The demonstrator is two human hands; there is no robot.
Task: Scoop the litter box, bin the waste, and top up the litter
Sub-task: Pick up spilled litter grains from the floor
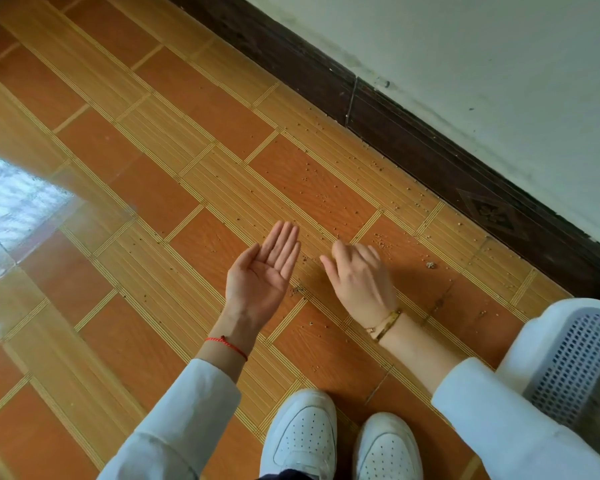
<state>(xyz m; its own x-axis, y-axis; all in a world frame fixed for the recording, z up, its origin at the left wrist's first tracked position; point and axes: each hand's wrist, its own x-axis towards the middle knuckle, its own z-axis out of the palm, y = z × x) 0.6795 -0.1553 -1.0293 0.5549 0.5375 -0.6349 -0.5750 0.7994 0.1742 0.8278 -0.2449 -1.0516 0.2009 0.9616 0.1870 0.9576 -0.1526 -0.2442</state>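
Crouched over the tiled floor [125, 174], the person holds the left hand [262, 271] palm up, fingers straight, released and carrying nothing I can make out. The right hand [359, 275] hangs palm down just beside it, fingers loosely curled, grasping nothing visible. Scattered litter grains [378, 237] lie toward one o'clock of the right hand, the nearer one. The litter box [575, 355] sits at four o'clock, by the right sleeve.
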